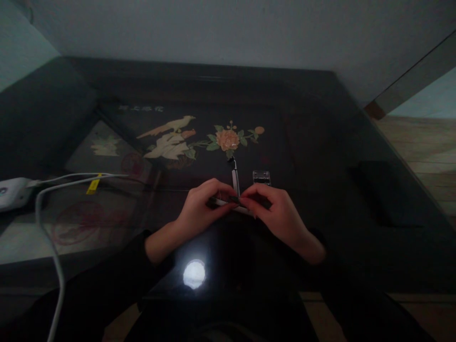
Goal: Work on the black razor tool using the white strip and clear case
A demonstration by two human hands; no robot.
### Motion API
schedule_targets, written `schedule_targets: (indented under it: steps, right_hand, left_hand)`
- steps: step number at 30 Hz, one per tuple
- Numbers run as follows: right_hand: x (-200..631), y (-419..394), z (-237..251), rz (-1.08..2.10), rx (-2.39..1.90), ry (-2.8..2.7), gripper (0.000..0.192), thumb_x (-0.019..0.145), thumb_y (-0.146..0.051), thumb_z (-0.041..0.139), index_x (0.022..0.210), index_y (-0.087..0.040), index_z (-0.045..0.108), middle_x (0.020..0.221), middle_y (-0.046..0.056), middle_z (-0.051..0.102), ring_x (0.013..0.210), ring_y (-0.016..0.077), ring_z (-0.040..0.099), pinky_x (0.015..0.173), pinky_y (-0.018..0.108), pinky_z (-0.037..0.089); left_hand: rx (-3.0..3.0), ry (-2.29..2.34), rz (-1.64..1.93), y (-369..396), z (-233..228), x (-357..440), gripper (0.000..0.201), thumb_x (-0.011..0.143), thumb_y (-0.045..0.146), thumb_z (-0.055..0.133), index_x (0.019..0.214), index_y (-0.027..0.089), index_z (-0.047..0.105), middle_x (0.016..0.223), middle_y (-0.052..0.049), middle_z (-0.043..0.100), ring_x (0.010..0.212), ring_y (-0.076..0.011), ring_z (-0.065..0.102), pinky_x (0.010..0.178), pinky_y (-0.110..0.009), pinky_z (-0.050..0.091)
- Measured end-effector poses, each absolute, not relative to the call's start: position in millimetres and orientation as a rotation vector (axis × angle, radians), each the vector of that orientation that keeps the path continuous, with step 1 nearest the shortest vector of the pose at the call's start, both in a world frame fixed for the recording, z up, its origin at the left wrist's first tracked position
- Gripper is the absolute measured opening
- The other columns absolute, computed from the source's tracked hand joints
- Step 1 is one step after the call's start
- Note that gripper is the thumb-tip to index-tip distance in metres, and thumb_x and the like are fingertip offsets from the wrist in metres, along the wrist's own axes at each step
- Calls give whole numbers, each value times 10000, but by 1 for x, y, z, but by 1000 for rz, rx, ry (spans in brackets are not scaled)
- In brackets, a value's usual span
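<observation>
Nearest, a round bright reflection of a lamp glows on the dark glass table top, between two black sleeves. Just beyond it the left hand and the right hand meet over the middle of the table, fingertips almost touching. Both pinch a thin, pale, flat strip that lies roughly level between them; the left fingers close on its left part and the right fingers close on its right end. A small dark piece sits on the strip where the fingertips meet, but what it is cannot be told in this dim light.

Just behind the hands a slim silvery stick with a dark tip lies on the glass, pointing away. Beside it, to the right, stands a small clear plastic box; whether anything lies inside cannot be made out.

Off to the left a white cable with a yellow tag loops across the table to a white device at the edge.

Farther back, under the glass, a dark panel shows an inlaid pale bird and an orange flower with green leaves. A dark flat object rests at the right, well apart from the hands. A plain wall rises behind.
</observation>
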State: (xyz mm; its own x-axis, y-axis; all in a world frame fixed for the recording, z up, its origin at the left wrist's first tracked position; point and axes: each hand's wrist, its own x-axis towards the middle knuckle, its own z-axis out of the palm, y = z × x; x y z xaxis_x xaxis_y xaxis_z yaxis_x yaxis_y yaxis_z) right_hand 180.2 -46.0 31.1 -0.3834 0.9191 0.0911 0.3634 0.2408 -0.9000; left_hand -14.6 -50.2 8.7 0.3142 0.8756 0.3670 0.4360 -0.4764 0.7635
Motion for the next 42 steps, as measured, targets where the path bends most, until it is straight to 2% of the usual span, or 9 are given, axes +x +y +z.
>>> schedule_targets:
  steps: [5, 9, 12, 15, 19, 27, 33, 42]
  right_hand:
    - [195, -37, 38, 1054, -1205, -1775, 97, 838, -252, 661, 786, -173, 683, 694, 0, 677, 542, 108, 559, 515, 240, 430]
    - [224, -8, 40, 867, -1282, -1710, 144, 813, -294, 685, 762, -160, 684, 637, 7, 653, 523, 115, 548, 501, 251, 406]
    - [243, 22, 33, 726, -1362, -1792, 192, 802, -337, 702, 739, -157, 691, 579, 7, 626, 516, 129, 542, 511, 267, 394]
    - [250, 43, 22, 718, -1334, -1907, 219, 801, -356, 705, 721, -152, 698, 693, 43, 694, 631, 158, 604, 617, 297, 438]
    - [246, 50, 10, 721, -1263, -2072, 209, 828, -342, 691, 742, -153, 708, 725, 36, 688, 673, 153, 581, 645, 291, 423]
    - [245, 47, 0, 730, -1240, -2196, 68, 834, -180, 679, 789, -145, 716, 775, 33, 669, 735, 154, 596, 698, 285, 426]
    - [237, 44, -3, 682, -1308, -2164, 48, 825, -152, 687, 783, -143, 710, 741, 26, 638, 705, 158, 575, 668, 280, 409]
    - [234, 41, -7, 650, -1306, -2157, 82, 833, -164, 686, 752, -161, 674, 728, 18, 608, 703, 167, 567, 659, 283, 397]
  left_hand:
    - [2080, 1164, 1079, -48, 7, -11, 312, 852, 181, 665, 1159, 182, 606, 946, -35, 714, 814, -139, 644, 740, -252, 511]
    - [2293, 1129, 1029, -40, 12, -4, 186, 905, 158, 569, 1078, 164, 637, 946, -59, 707, 886, -176, 643, 807, -310, 494]
    - [2460, 1155, 871, -26, 17, 7, 172, 912, 167, 548, 1043, 174, 658, 1018, -81, 711, 974, -221, 635, 854, -368, 463]
    - [2539, 1245, 729, -10, 21, 20, 168, 915, 168, 551, 1044, 178, 658, 1051, -74, 718, 998, -238, 622, 857, -382, 437]
    - [2564, 1355, 603, 4, 22, 34, 211, 913, 198, 573, 1115, 174, 630, 1096, -72, 712, 1039, -263, 606, 871, -404, 425]
    - [2594, 1366, 505, 0, 9, 38, 284, 923, 262, 585, 1184, 150, 574, 1199, -93, 676, 1123, -270, 578, 973, -425, 389]
    - [2601, 1354, 476, 5, 4, 38, 479, 851, 373, 701, 1241, 132, 559, 1246, -120, 654, 1145, -302, 567, 980, -443, 382]
    - [2614, 1348, 433, 7, 6, 36, 445, 866, 354, 683, 1249, 154, 572, 1198, -81, 676, 1112, -283, 583, 968, -423, 380]
